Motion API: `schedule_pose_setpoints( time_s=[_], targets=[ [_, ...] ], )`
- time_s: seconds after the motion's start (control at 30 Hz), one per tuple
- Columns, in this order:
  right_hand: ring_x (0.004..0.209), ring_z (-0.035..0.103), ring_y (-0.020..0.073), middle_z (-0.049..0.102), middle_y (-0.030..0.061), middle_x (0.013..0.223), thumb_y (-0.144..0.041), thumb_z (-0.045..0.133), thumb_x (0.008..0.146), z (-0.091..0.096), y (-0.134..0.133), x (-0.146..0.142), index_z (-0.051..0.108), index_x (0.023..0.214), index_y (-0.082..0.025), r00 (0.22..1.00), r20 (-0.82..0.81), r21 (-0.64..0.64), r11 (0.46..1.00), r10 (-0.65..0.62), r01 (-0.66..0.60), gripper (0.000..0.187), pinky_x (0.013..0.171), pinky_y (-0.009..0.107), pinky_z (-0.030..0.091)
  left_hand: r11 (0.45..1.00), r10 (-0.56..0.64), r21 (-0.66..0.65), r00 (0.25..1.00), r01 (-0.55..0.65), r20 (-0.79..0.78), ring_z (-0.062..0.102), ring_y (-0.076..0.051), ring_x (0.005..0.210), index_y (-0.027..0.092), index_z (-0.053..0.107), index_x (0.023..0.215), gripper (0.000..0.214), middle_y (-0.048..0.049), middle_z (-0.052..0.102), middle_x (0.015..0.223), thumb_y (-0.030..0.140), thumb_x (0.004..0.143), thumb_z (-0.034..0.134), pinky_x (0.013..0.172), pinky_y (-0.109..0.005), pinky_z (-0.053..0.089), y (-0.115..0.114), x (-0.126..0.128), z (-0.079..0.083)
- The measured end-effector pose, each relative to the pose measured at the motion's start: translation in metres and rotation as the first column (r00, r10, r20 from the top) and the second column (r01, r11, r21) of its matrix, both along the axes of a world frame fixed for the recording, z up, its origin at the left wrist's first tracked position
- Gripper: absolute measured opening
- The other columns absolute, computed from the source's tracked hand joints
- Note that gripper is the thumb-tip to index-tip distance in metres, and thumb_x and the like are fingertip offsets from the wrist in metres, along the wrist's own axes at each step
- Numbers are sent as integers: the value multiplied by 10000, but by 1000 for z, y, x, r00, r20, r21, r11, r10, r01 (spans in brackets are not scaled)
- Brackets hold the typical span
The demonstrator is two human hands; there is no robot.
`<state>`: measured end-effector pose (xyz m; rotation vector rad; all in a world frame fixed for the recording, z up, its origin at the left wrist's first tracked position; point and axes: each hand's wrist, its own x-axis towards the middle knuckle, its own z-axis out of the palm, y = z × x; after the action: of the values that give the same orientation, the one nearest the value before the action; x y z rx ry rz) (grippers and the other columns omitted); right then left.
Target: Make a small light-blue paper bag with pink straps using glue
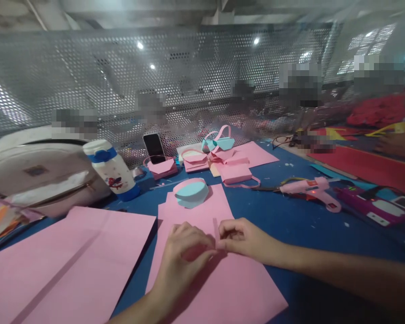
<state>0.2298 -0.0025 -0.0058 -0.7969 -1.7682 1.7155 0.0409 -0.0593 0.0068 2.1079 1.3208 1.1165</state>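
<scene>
My left hand and my right hand meet over a pink paper sheet lying on the blue table. Both pinch a small raised fold of that sheet between fingertips and thumbs, fingers curled. A light blue and pink paper bag piece lies just beyond the sheet. Another large pink sheet with creases lies to the left.
Several finished pink paper bags and a phone stand farther back. A white bottle with a blue cap and a white bag sit at left. A pink glue gun lies at right. Perforated metal screen behind.
</scene>
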Motion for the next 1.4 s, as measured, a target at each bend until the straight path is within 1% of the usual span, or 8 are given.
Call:
schedule_pose_setpoints(
  time_s=[0.23, 0.37, 0.53, 0.77, 0.9, 1.07, 1.27, 1.4],
  targets=[
    [660, 416, 122, 477, -30, 705, -463, 682, 805, -1, 0, 3, 559, 769, -154, 995, -6, 24, 995, 97, -97, 334, 613, 254, 322, 985, -96, 138, 994, 103, -56, 520, -149, 677, 222, 673, 774, 159, 35, 641, 694, 253, 923, 628, 683, -316, 341, 1, -1, 3],
    [639, 401, 118, 454, -42, 698, -330, 628, 865, 3, 0, 5, 534, 783, -169, 991, 53, 122, 984, 123, -129, 204, 597, 248, 319, 960, -73, 257, 985, 112, -154, 495, -142, 636, 210, 660, 749, 136, 34, 621, 661, 213, 885, 670, 654, -318, 319, -1, 3, 6],
    [803, 468, 131, 449, -20, 839, -117, 562, 909, 17, 6, 14, 493, 716, -175, 936, 295, 409, 860, 191, -305, 213, 747, 249, 382, 919, -107, 314, 916, 240, -386, 581, -153, 737, 230, 684, 880, 95, 29, 722, 819, 145, 892, 642, 725, -333, 366, -8, 2, -1],
    [1014, 488, 149, 494, 3, 968, -192, 603, 937, 19, 19, 22, 569, 747, -177, 859, 451, 489, 738, 242, -465, 194, 919, 272, 378, 860, -64, 403, 849, 313, -525, 613, -219, 1017, 182, 674, 1120, 265, -81, 697, 1105, 142, 859, 653, 889, -354, 480, -13, -20, -11],
    [1028, 495, 156, 518, 8, 972, -226, 626, 926, 19, 21, 22, 637, 759, -180, 848, 458, 438, 762, 267, -477, 173, 913, 274, 377, 865, -49, 379, 809, 328, -586, 589, -215, 1151, 136, 593, 1271, 340, -116, 655, 1239, 173, 935, 555, 934, -298, 511, -12, -42, -17],
    [1007, 498, 160, 536, 3, 975, -236, 667, 892, 21, 23, 22, 665, 799, -193, 849, 462, 369, 816, 255, -445, 102, 906, 280, 371, 815, -18, 384, 680, 435, -733, 501, -220, 1297, 180, 544, 1355, 419, -45, 564, 1413, 368, 1028, 362, 1032, -318, 468, -4, -63, -34],
    [965, 534, 144, 585, -2, 958, -147, 639, 885, 24, 23, 21, 652, 843, -189, 890, 405, 308, 886, 208, -347, 61, 859, 250, 396, 808, 2, 415, 702, 419, -712, 546, -235, 1232, 179, 601, 1295, 472, -64, 649, 1287, 482, 996, 397, 1107, -369, 404, -2, -66, -43],
    [773, 538, 131, 657, -13, 861, -111, 603, 857, 24, 22, 19, 664, 852, -195, 903, 393, 201, 942, 174, -269, 104, 704, 237, 411, 841, -25, 363, 699, 401, -715, 467, -284, 1309, 171, 585, 1301, 540, -116, 619, 1287, 542, 982, 356, 1057, -391, 456, -3, -62, -40]
  ],
)
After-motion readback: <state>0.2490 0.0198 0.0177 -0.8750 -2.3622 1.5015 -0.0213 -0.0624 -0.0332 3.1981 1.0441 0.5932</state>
